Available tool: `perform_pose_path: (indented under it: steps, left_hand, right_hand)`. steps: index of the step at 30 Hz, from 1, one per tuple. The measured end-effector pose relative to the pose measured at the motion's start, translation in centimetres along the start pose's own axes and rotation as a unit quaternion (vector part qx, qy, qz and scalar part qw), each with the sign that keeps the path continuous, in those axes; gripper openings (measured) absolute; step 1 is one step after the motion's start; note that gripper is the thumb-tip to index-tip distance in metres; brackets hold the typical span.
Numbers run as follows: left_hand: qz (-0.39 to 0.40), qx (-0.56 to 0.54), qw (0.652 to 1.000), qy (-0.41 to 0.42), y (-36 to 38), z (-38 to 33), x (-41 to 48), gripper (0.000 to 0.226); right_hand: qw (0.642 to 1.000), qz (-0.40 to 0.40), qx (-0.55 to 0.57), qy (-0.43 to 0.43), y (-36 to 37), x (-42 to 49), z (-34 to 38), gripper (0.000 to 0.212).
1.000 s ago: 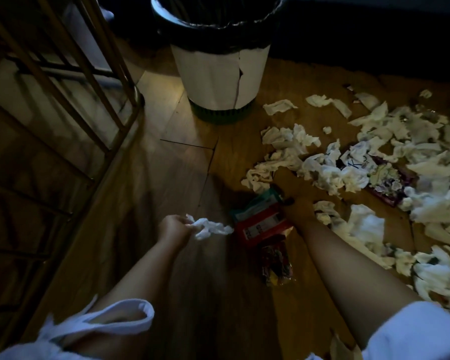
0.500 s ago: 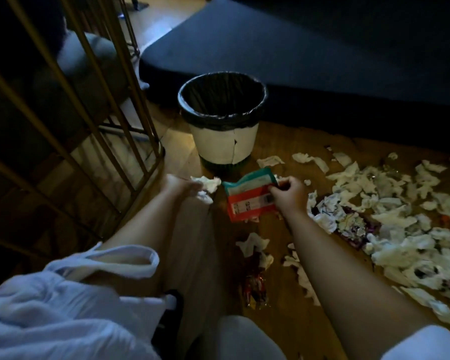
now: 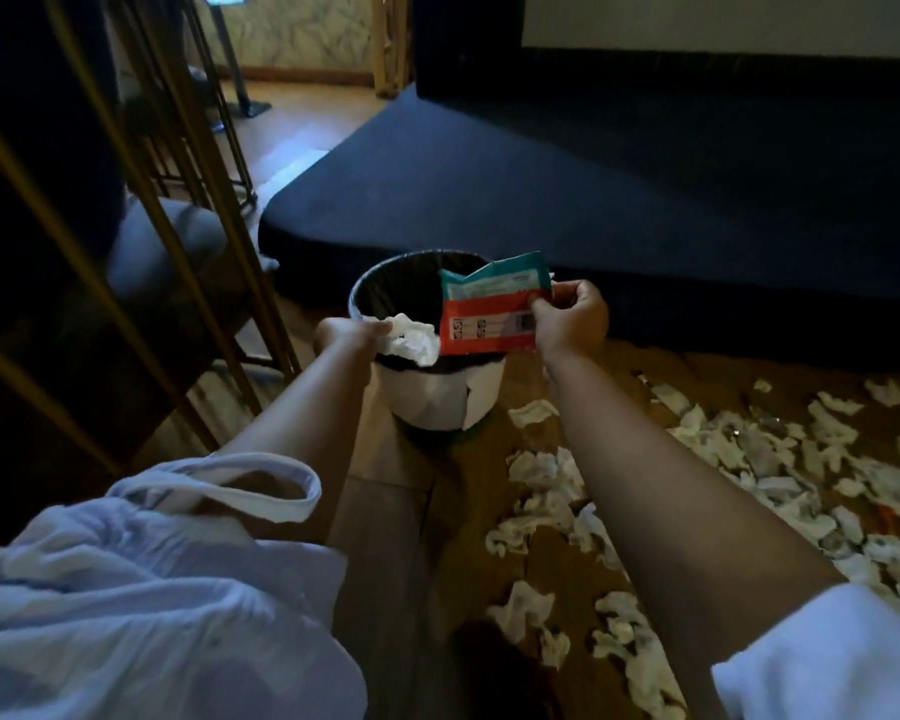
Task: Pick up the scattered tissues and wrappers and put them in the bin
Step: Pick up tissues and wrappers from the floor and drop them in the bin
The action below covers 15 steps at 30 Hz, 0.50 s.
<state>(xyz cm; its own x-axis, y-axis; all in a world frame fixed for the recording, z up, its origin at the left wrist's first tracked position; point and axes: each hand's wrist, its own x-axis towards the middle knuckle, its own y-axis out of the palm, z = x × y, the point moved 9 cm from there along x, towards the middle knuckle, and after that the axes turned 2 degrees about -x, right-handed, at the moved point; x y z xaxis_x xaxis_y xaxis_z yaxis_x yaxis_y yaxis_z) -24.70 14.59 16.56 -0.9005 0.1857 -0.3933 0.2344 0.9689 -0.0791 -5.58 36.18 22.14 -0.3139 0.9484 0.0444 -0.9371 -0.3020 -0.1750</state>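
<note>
Both loads now lifted from floor to over the bin (image 3: 432, 400): left hand (image 3: 352, 330) grips a tissue (image 3: 411, 344), right hand (image 3: 572, 317) pinches the wrapper (image 3: 489, 317); release pending.

Both my arms stretched forward, hands side by side.
My left hand (image 3: 352, 331) grips a tissue (image 3: 411, 341); my right hand (image 3: 575, 318) pinches a wrapper (image 3: 489, 317).

Loose, crumpled pale blue-white shirt (image 3: 126, 605), left sleeve cuff (image 3: 281, 498) gaping wide, right sleeve (image 3: 827, 662) short; both forearms bare
</note>
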Motion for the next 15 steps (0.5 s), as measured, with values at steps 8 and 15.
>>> perform_pose_path:
  steps: [8, 15]
  left_hand:
    - [0.017, -0.018, 0.999, 0.028, 4.7, -3.3, 6.8, 0.029]
    - [0.063, -0.029, 0.998, -0.008, 7.8, 0.5, 10.9, 0.031]
  right_hand:
    - [0.999, -0.03, 0.003, 0.034, 10.1, 7.1, -0.8, 0.014]
    - [0.994, 0.022, -0.077, 0.074, 14.9, 8.9, -5.9, 0.014]
